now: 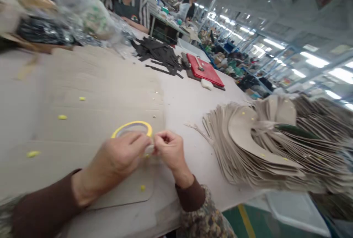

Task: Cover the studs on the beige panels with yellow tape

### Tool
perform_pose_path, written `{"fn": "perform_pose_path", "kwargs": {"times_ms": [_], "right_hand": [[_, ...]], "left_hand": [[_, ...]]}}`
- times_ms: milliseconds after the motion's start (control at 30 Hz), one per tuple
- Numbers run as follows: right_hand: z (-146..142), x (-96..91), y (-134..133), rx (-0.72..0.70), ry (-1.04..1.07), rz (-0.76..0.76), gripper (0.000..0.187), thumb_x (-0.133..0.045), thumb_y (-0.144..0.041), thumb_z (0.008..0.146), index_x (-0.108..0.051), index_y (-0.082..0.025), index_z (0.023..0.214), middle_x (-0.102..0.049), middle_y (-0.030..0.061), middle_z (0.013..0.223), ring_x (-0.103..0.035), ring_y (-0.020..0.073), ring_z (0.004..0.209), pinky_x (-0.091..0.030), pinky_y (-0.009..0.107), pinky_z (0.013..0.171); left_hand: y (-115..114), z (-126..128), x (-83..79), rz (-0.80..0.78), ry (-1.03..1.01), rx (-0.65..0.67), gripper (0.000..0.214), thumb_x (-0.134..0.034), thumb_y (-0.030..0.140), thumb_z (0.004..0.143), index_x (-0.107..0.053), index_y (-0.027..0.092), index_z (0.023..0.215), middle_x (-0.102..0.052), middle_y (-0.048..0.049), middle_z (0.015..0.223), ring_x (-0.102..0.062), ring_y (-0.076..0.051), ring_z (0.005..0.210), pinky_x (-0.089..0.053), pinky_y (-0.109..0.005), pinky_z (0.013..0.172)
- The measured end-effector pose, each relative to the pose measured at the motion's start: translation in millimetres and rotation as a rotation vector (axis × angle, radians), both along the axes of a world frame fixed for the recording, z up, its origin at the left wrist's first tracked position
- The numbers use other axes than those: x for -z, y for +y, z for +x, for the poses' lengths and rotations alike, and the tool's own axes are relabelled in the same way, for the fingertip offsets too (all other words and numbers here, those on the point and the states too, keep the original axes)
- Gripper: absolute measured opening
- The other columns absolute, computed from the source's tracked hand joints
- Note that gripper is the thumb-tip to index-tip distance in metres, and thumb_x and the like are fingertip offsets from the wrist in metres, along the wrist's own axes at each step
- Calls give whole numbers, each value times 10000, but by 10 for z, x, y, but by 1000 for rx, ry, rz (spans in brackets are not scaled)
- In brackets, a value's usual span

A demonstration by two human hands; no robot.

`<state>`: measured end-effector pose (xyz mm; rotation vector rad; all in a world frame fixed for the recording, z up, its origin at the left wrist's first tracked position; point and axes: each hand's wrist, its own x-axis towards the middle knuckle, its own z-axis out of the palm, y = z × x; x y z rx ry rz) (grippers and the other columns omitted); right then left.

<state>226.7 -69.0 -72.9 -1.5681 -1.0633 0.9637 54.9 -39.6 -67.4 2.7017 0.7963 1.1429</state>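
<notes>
My left hand [120, 155] is closed on a roll of yellow tape [149, 129], whose ring stands out above the fingers. Close against it, my right hand [170, 150] is pinched shut, its fingertips meeting those of the left. A small pale bit shows between them, too blurred to name. Under both hands lies a large beige panel [110, 109] with a rounded near corner. Small yellow pieces, such as one piece [62, 117] at the left and another [142, 188] near the front edge, are scattered on the panel.
At the right is a thick stack of curved beige pieces [248, 138]. Dark strips [158, 54] lie at the back, beside a red pad [205, 70] with a hammer [199, 63] on it. Plastic bags [91, 15] fill the back left; a person [127, 10] sits across the table.
</notes>
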Motion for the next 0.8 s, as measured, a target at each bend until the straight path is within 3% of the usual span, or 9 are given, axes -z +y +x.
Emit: {"fn": "perform_pose_path", "kwargs": {"times_ms": [100, 200, 367, 500, 667, 800], "right_hand": [[191, 47, 110, -52, 51, -81, 226, -655, -389, 693, -630, -164, 684, -588, -43, 503, -549, 99, 413, -530, 229, 443], [324, 113, 153, -110, 13, -144, 304, -693, -445, 693, -673, -145, 739, -633, -12, 558, -582, 108, 452, -543, 239, 470], [327, 219, 142, -165, -173, -178, 292, -666, -441, 769, -690, -150, 758, -633, -8, 583, -568, 101, 463, -489, 210, 462], [268, 245, 172, -192, -363, -138, 248, -626, -399, 813, -690, -169, 743, -619, -14, 567, -541, 110, 465, -452, 219, 474], [205, 217, 231, -199, -557, -69, 184, -615, -315, 818, -674, -192, 696, -667, 14, 612, -621, 158, 578, -470, 254, 589], [250, 237, 200, -169, -607, -51, 165, -639, -297, 825, -656, -184, 945, -658, -19, 573, -629, 165, 527, -455, 243, 525]], "left_hand": [[32, 32, 25, 36, 177, -75, 207, -444, 55, 930, -595, 173, 852, -624, -43, 795, -598, -189, 706, -471, -290, 613], [69, 1, 179, 62, 350, -118, 203, -464, 31, 902, -594, 179, 852, -620, -43, 781, -575, -203, 664, -452, -302, 573], [100, 3, 392, 45, 425, -131, 139, -558, 79, 875, -579, 192, 796, -610, -58, 766, -552, -236, 676, -438, -326, 556], [92, 12, 399, 22, 435, -128, 115, -584, 117, 883, -561, 196, 803, -600, -56, 776, -531, -237, 678, -433, -332, 554], [83, -12, 391, -9, 442, -114, 114, -579, 124, 895, -552, 196, 811, -592, -56, 787, -526, -238, 691, -444, -340, 572], [82, 8, 389, -32, 444, -106, 118, -568, 116, 902, -557, 196, 815, -597, -62, 802, -527, -239, 702, -450, -342, 585]]}}
